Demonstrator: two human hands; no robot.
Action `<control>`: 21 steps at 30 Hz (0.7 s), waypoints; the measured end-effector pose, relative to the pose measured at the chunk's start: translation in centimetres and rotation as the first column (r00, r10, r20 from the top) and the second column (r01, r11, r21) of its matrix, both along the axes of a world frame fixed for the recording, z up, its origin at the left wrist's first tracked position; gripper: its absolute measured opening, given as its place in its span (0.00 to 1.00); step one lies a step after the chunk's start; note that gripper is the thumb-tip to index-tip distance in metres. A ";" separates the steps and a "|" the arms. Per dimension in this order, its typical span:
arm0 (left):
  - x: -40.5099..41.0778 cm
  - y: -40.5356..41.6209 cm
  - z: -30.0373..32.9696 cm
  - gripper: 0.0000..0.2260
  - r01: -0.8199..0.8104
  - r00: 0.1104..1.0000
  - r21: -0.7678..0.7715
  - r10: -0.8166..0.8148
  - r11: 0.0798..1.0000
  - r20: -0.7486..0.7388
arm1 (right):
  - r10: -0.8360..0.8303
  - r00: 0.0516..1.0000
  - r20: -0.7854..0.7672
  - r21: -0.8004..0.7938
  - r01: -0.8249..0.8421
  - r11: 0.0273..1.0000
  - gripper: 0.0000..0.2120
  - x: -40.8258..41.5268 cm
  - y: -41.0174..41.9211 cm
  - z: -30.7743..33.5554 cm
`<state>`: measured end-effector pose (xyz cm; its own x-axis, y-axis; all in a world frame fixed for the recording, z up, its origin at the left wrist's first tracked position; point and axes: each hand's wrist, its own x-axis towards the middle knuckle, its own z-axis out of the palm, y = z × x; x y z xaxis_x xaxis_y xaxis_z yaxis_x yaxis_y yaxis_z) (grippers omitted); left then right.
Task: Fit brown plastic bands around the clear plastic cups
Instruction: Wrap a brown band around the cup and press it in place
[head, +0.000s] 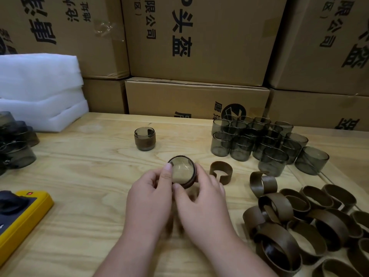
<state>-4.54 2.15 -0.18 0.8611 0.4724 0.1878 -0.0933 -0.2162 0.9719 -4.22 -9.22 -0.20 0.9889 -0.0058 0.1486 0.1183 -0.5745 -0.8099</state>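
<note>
Wooden table bears clear cups, brown bands, white foam

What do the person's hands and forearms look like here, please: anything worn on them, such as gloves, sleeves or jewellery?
Both hands are bare: the left hand and the right hand wear no gloves. No rings, watch or wristband show. The forearms are uncovered down to the frame's bottom edge, so no sleeve is visible. The fingernails look short and unpainted.

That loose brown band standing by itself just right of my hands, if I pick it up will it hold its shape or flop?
The loose brown band stands on edge unsupported, so it probably keeps its curl. It is thin with an open gap, so it likely flexes and springs when squeezed. It looks light, and a push would probably slide it.
</note>
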 end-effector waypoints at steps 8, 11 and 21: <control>0.3 -0.2 -0.4 0.12 -0.029 0.999 0.045 0.030 0.999 -0.019 | -0.073 0.996 0.045 -0.106 0.077 0.991 0.22 -0.2 0.1 0.0; 0.4 -0.2 -0.3 0.07 -0.056 0.998 -0.040 0.056 0.998 0.000 | -0.098 0.993 0.061 -0.074 0.103 0.992 0.26 -0.2 0.2 -0.2; 0.1 -0.3 0.3 0.06 -0.057 0.998 -0.118 0.061 0.991 0.034 | -0.089 0.995 0.052 0.238 0.074 0.968 0.22 -0.1 0.2 -0.5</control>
